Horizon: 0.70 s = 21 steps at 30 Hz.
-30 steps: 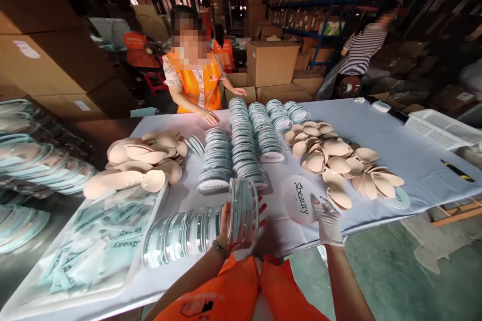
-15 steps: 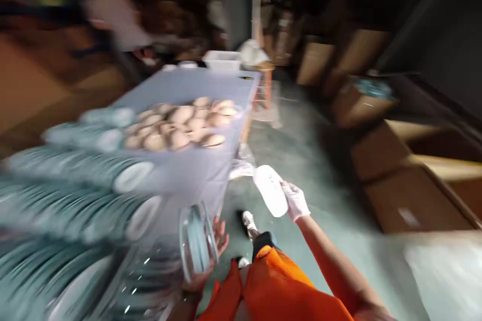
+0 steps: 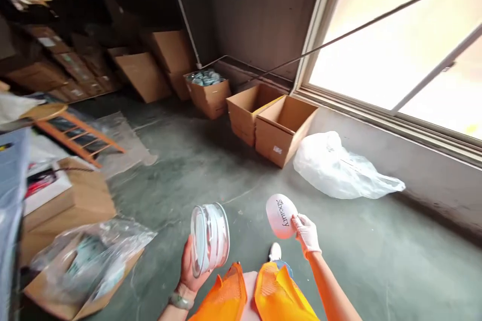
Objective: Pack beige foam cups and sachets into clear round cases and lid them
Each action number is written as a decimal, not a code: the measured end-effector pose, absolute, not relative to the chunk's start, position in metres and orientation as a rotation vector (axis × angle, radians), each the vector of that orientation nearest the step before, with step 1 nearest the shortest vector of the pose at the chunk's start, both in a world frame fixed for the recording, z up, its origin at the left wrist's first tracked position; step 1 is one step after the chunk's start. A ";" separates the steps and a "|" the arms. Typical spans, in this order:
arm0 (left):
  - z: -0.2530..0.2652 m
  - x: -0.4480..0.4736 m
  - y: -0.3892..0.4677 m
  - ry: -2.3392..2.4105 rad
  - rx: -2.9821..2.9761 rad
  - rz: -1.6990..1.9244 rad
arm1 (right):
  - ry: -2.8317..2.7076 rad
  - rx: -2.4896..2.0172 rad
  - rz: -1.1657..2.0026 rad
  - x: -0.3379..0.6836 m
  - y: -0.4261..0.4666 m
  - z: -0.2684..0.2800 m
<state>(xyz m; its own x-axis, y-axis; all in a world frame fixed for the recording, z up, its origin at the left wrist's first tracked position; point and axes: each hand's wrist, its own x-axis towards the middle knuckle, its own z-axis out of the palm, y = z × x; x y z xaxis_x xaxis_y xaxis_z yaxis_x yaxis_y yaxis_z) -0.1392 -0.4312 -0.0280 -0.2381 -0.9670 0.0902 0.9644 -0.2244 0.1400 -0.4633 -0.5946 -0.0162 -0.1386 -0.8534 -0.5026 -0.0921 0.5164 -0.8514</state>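
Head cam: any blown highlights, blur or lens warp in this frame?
Head view: the window is blown out to white; the boxes far left sit in deep shadow. The stack of clear lids in the left hand and the printed oval lid are sharp. Straight lines bow towards the edges.

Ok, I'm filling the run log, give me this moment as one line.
left hand: holds stack of clear lids | right hand: gloved, holds white oval card | ahead: open cardboard boxes, plastic bag on floor
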 end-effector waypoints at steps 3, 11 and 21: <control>-0.024 -0.210 -0.530 -0.219 -0.108 -1.857 | 1.787 -0.890 -0.898 -0.538 -0.652 -0.023; -0.032 -0.326 -0.718 -0.067 0.276 -2.000 | 2.145 -1.049 -0.790 -0.681 -0.838 -0.040; -0.053 -0.338 -0.936 -0.169 0.148 -2.128 | 2.222 -1.296 -0.560 -0.752 -1.085 -0.092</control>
